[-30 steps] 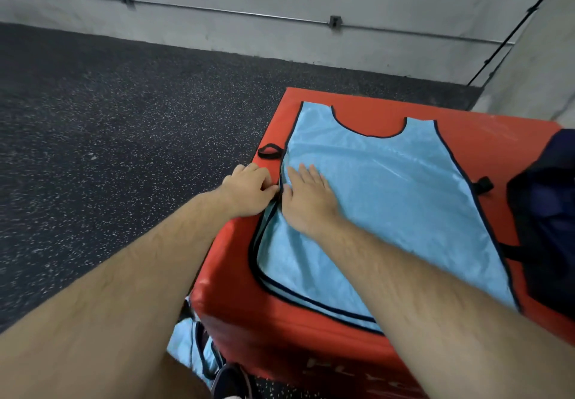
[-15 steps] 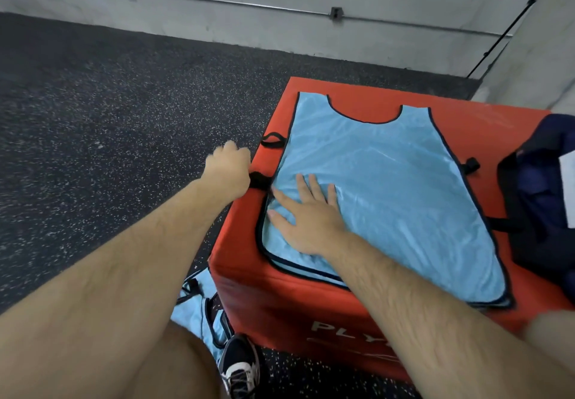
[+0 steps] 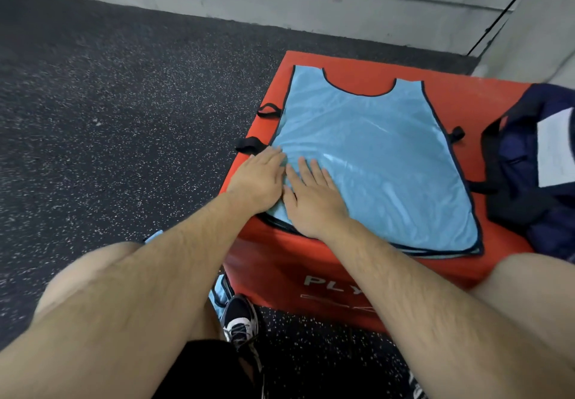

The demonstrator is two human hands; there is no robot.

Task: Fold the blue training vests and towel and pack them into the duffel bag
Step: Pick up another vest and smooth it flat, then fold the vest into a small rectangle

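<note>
Atop the box (image 3: pixel 466 100), vest (image 3: pixel 382 162) points neckline away.

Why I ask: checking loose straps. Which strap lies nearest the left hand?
The lower left strap, just beyond the left hand; the other two sit farther off.

Left hand (image 3: pixel 258 179) now flat on vest (image 3: pixel 389 149).

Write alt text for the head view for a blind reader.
The left hand and right hand lie flat, side by side, on the near left corner of a blue vest spread on a red box. A dark duffel bag sits at its right.
</note>
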